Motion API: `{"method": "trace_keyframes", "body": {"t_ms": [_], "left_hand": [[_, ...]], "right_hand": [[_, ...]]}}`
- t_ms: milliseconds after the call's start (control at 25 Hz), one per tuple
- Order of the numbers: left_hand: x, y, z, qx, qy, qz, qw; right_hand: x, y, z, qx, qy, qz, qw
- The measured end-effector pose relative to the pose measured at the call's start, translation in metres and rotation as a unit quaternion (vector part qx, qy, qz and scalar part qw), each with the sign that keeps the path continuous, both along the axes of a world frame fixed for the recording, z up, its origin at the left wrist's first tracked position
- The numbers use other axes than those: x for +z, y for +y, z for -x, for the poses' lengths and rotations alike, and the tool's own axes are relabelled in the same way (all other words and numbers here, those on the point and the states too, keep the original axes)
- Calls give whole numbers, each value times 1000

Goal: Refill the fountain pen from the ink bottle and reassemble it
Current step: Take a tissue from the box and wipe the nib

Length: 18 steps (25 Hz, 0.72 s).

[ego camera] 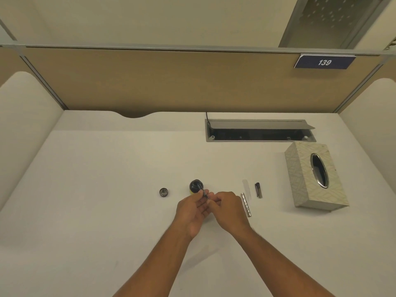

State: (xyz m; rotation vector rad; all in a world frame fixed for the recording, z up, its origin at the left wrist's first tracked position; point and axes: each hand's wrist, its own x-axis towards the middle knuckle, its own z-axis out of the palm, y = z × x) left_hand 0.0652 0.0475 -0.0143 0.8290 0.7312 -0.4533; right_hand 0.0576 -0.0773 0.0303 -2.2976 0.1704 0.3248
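Fountain pen section, thin and dark, dips into the open ink bottle.

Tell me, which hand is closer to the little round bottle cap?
Left. The left hand sits just right of the bottle cap; the right hand is farther right, beyond the left one.
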Motion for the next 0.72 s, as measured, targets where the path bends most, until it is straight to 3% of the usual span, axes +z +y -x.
{"method": "trace_keyframes", "body": {"t_ms": [400, 720], "left_hand": [[22, -20, 11, -15, -53, -55, 997], [49, -80, 9, -117, -118, -61, 984]], "right_hand": [[2, -26, 14, -5, 3, -67, 998], [19, -101, 31, -64, -30, -143, 987]]}}
